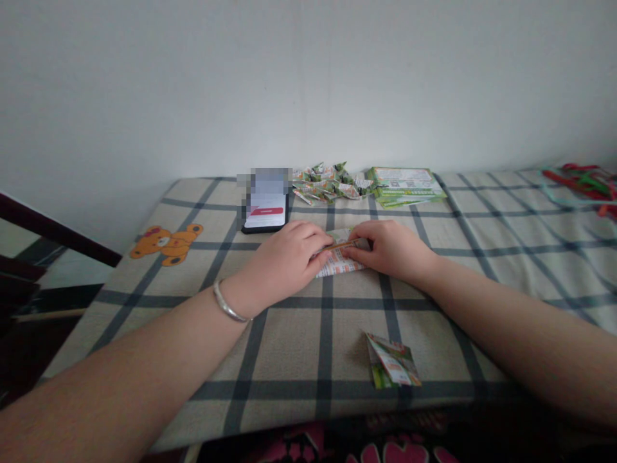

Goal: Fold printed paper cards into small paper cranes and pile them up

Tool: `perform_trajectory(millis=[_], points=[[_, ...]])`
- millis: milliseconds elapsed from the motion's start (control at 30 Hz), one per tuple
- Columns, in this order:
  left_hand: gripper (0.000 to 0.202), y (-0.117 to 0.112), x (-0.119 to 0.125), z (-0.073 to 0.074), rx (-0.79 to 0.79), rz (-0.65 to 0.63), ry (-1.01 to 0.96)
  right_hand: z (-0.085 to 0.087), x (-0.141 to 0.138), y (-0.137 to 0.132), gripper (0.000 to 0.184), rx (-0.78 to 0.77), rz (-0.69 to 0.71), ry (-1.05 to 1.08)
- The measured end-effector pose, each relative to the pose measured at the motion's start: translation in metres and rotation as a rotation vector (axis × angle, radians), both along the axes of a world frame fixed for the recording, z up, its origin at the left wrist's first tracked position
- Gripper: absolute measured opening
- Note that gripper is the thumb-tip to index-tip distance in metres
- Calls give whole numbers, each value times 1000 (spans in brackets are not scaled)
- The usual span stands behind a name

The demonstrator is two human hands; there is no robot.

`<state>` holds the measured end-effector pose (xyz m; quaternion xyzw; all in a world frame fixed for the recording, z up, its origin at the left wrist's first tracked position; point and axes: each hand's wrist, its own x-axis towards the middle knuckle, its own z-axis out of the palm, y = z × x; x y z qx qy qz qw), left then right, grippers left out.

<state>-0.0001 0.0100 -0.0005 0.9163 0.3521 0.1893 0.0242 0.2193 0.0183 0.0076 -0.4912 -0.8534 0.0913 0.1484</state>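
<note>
A printed paper sheet (341,265) with white, orange and green areas lies on the checked cloth between my hands. My left hand (296,251) has its fingers closed on the sheet's left side, thumb below. On the right side, my right hand (388,247) pinches the same sheet between thumb and fingers. A brownish raised edge runs across the paper from one hand to the other; whether it is a fold or a separate strip I cannot tell. Nearer to me lies a folded paper piece (393,361), touched by neither hand.
A phone (265,215) lies behind my left hand, its screen lit. Beside it are several folded paper pieces (328,183) and a stack of printed sheets (405,183) near the wall. Colourful items (585,183) lie far right. The checked tablecloth (289,360) has a bear picture (166,244).
</note>
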Motion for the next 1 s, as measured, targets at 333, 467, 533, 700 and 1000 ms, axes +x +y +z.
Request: perform_trajectory(millis=[333,467,533,700,1000], points=[[28,1,-1,-3,-5,45,-29,-3,-4,2,26,67,-100,-34],[27,1,-1,-4,1,55,-31,-5,-4,7,27,89,-136,-28],[26,1,-1,-5,0,49,-32,-7,-4,10,24,103,-142,-20],[28,1,0,-5,17,32,-13,-10,-2,15,23,88,-137,39],[31,-3,2,-6,118,66,50,-14,5,21,32,188,-38,51]])
